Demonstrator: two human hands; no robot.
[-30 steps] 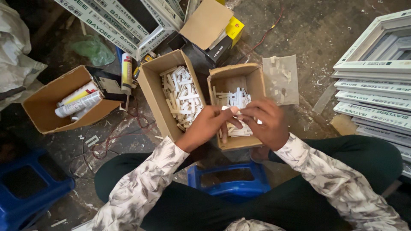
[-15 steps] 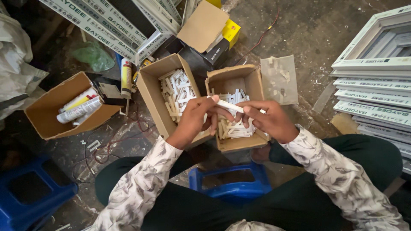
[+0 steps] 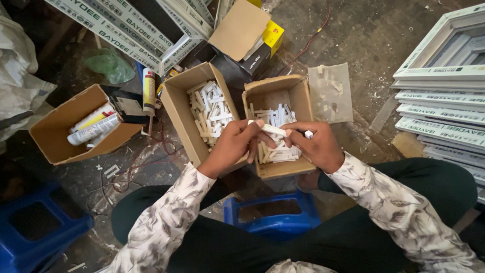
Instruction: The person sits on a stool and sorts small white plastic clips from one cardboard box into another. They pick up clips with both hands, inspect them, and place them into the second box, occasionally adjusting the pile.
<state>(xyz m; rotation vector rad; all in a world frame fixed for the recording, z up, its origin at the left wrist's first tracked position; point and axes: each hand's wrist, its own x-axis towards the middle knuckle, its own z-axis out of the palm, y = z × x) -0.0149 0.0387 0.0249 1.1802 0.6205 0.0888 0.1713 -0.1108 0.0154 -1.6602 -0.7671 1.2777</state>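
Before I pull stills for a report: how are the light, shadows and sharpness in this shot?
Head view: light is even and soft, no harsh glare; the left hand, right hand and white strip between them are sharp; the blue stool at lower left sits in deep shadow; the stacked window frames at the right edge look bright and slightly stretched.

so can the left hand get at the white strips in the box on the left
Probably yes: the left hand hovers at the rim of that open box, and nothing covers the white strips, though it already grips a white piece.
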